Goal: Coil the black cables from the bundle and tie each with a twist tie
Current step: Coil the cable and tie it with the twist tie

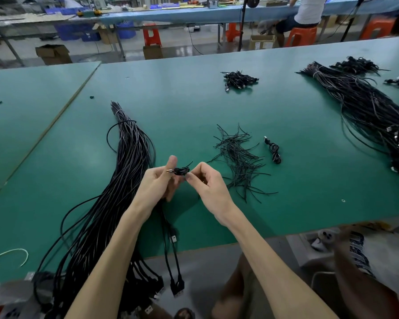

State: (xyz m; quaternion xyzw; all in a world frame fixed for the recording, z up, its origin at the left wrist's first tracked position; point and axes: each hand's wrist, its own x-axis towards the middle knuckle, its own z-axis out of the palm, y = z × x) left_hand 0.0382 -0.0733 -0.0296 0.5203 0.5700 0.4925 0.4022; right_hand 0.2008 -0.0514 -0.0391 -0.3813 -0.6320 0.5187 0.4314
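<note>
Counter (194, 100): green mat surface that carries all the cable work. A seam runs along its left side.
Bundle (129, 162): long sheaf of black cables to the left of the hands, bound near its far tip by a pale band. Its plug ends spill over the counter's near edge.
Second bundle (359, 104): a similar black sheaf well apart at the right, banded at its far end, with metal plugs at its near end.
Twist ties (237, 157): loose scatter of thin black ties, just right of the right hand.
Finished pile (238, 79): small heap of coiled black cables further back, beyond the ties.
Left hand (157, 183): raised above the counter with the thumb upright and the fingers curled around the held coil.
Right hand (207, 183): close to the left hand, its fingertips pinching the right end of the held coil.
Single coiled cable (274, 150): lies alone just right of the ties, plug pointing away.
Held coil (181, 171): small black cable coil between the two hands, its metal plug against the left thumb. A thin tie end sticks up on its right side.
White loop (8, 256): pale curved tie near the counter's near left edge.
Carton (262, 43): on the floor behind the counter, with a printed label too small to read.
</note>
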